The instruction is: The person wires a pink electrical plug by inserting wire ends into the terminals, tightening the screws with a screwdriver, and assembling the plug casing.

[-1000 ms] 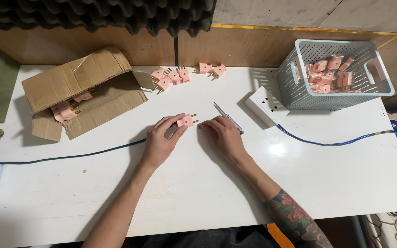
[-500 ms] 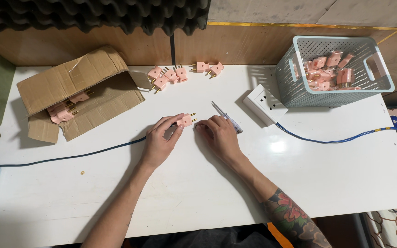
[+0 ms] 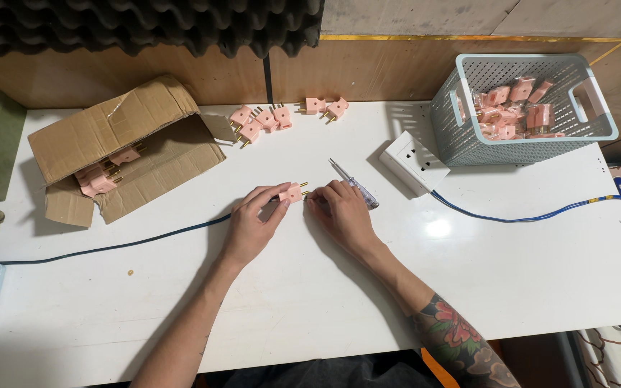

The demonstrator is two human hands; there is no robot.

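Note:
My left hand (image 3: 251, 224) pinches a small pink plug (image 3: 293, 192) with brass pins at the middle of the white table (image 3: 325, 316). A dark cable (image 3: 109, 246) runs from under that hand to the left edge. My right hand (image 3: 343, 215) rests on the table just right of the plug, fingertips by its pins; whether they touch is unclear. A screwdriver (image 3: 354, 185) with a clear handle lies beside the right hand.
An open cardboard box (image 3: 120, 147) with pink plugs lies at the left. Several loose pink plugs (image 3: 267, 117) sit at the back. A grey basket (image 3: 522, 108) holds bagged plugs at the right, next to a white socket block (image 3: 414, 162) with a blue cable (image 3: 526, 214).
Both hands stay at the plug in the table's middle; only small finger shifts show. The view has moved slightly.

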